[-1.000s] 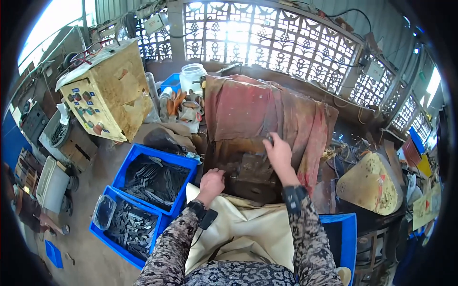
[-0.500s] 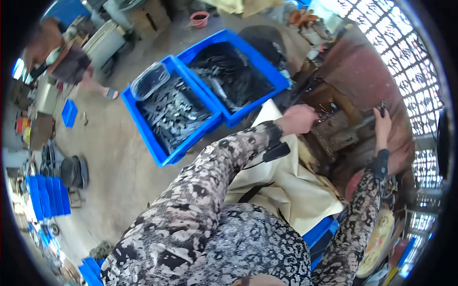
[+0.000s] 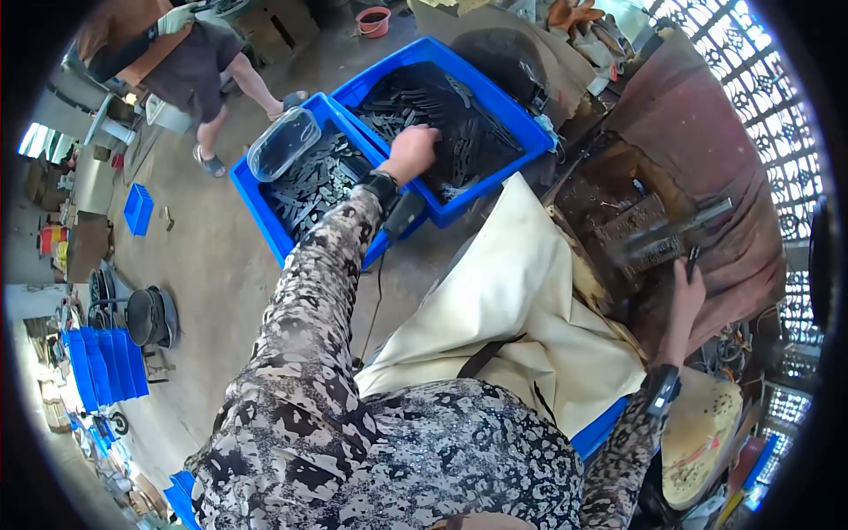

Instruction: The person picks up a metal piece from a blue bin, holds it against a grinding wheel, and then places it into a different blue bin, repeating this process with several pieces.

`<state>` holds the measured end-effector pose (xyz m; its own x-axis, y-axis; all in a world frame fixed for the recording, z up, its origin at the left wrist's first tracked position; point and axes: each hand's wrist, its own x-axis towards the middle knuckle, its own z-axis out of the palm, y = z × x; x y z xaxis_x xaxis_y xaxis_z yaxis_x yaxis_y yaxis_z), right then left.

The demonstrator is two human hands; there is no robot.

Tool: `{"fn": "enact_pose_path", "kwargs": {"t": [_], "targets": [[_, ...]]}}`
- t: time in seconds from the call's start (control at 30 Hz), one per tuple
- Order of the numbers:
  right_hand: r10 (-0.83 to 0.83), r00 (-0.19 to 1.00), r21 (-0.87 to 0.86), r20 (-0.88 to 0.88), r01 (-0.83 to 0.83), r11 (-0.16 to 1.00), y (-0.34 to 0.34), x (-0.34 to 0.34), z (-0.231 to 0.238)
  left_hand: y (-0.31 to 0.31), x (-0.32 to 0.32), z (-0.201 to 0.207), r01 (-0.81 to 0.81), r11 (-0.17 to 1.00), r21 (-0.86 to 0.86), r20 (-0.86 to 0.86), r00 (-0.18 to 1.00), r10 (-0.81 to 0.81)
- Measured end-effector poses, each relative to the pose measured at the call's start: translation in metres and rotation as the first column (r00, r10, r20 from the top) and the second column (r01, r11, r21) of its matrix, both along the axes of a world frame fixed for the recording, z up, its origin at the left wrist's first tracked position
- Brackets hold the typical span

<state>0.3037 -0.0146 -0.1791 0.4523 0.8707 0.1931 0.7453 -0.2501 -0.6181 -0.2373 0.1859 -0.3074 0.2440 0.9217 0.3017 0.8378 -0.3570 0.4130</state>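
Observation:
My left hand [image 3: 411, 154] is above the near side of the far blue bin [image 3: 535, 141], which holds many dark, flat metal pieces [image 3: 468, 132]. Its fingers are curled together, and what they pinch, if anything, is hidden. On the right, my right hand [image 3: 685, 299] grips a small dark piece [image 3: 693, 255] that pokes up past the fingertips. That hand is beside a grimy metal block [image 3: 638, 225] with a bar-shaped metal part [image 3: 680, 231] reaching across it. Greyish metal pieces [image 3: 309, 190] fill the nearer blue bin [image 3: 256, 212].
A clear plastic tub [image 3: 284, 144] rests on the nearer bin's corner. Cream cloth [image 3: 503, 291] covers my lap, beside a reddish-brown sheet [image 3: 671, 115]. Another person [image 3: 190, 66] is at the upper left. Blue trays [image 3: 106, 364] and a round stool [image 3: 147, 316] stand at left.
My left hand has moved left from the metal block to the far bin. My right hand has come lower and nearer, still with the dark piece. The other person has moved to the right.

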Motion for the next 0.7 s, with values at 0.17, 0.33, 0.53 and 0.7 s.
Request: {"fn": "enact_pose_path", "kwargs": {"t": [0.17,0.33,0.53,0.7], "targets": [[-0.088,0.991,0.008,-0.097,0.089,0.996,-0.041,-0.032,-0.008,0.020,0.008,-0.015,0.097,0.984,-0.152,-0.202,0.971,-0.127],[-0.150,0.988,-0.035,-0.028,0.149,0.988,-0.063,-0.056,-0.023,0.024,0.053,-0.029,-0.011,0.960,-0.279,-0.109,0.994,-0.020],[-0.130,0.983,-0.034,0.131,0.135,0.990,-0.063,-0.082,-0.029,0.030,0.086,-0.065,-0.127,0.987,-0.097,-0.169,0.980,0.109],[-0.230,0.961,0.084,0.155,0.219,0.972,-0.063,-0.083,-0.034,0.038,0.112,-0.057,-0.244,0.948,-0.206,-0.379,0.913,0.153]]}}
